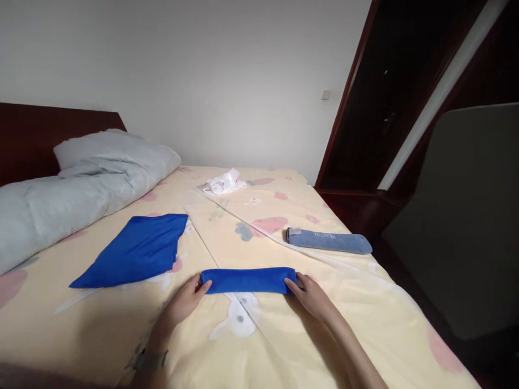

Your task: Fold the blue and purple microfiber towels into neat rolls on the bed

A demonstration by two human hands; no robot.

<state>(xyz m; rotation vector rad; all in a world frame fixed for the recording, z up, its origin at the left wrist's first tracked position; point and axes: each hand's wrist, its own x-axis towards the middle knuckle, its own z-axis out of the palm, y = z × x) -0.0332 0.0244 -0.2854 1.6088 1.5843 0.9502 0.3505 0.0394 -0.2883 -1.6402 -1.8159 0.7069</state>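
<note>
A blue cloth folded into a long narrow strip (248,280) lies crosswise on the bed, near the centre of the view. My left hand (189,296) grips its left end, thumb on top and fingers behind. At the right end my right hand (308,292) holds it the same way, closed on the edge. Farther left, a second blue cloth (135,249) is spread flat in a slanted shape. A grey-blue folded cloth (330,241) with a pale tag rests beyond my right hand.
The bed (251,351) has a yellow sheet with rabbit and carrot prints. A crumpled white plastic bag (225,182) sits toward the wall. A grey quilt (97,181) is heaped at the left by the dark headboard (48,127). Dark furniture (389,97) stands at the right.
</note>
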